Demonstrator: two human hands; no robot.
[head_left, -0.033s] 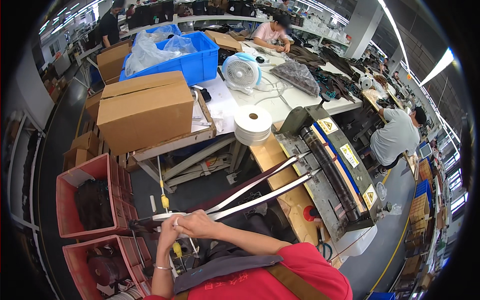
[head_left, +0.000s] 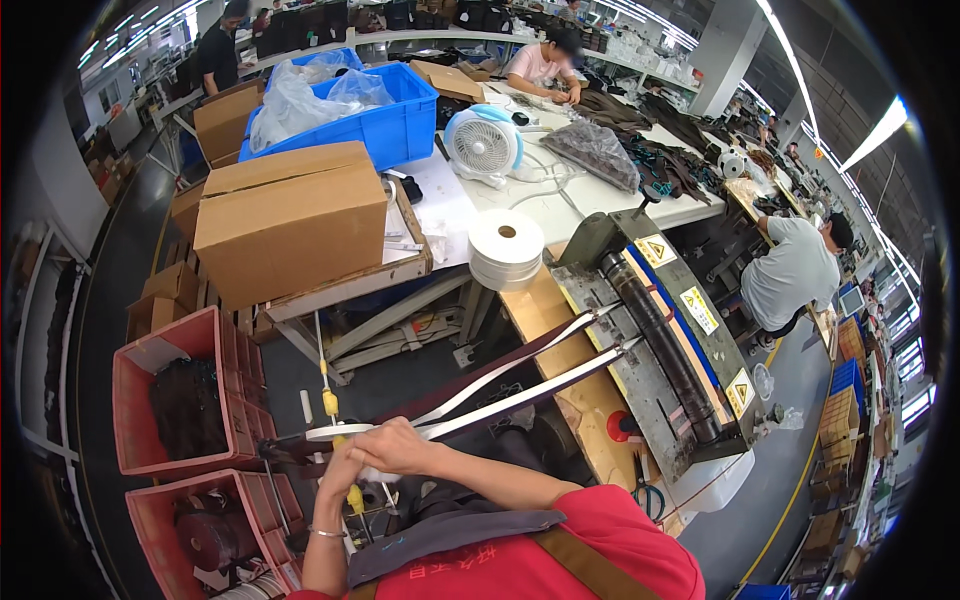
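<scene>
My right hand (head_left: 396, 446) is closed and pressed against my left hand (head_left: 344, 466), which is also closed and has a bracelet at its wrist. A small white bit shows beneath the fingers; what they hold between them is hidden. Right behind my hands run two white strips (head_left: 520, 393) laid along dark maroon bands (head_left: 470, 375). These stretch from the roller machine (head_left: 655, 335) on the right down to my hands. A white curved band (head_left: 335, 432) juts out to their left. Below hangs a yellow-fitted rod (head_left: 355, 498), partly covered by my left hand.
A stack of white tape rolls (head_left: 505, 250) stands behind the strips. Red crates (head_left: 225, 400) with dark material sit at left, below a cardboard box (head_left: 290, 225). Scissors (head_left: 648, 490) lie by the machine. A fan (head_left: 484, 145) and a blue bin (head_left: 410, 120) are farther back; other people work beyond.
My hands have shifted slightly, the left one a little lower. More of the white curved band shows beside them, and a white bit now shows under the fingers.
</scene>
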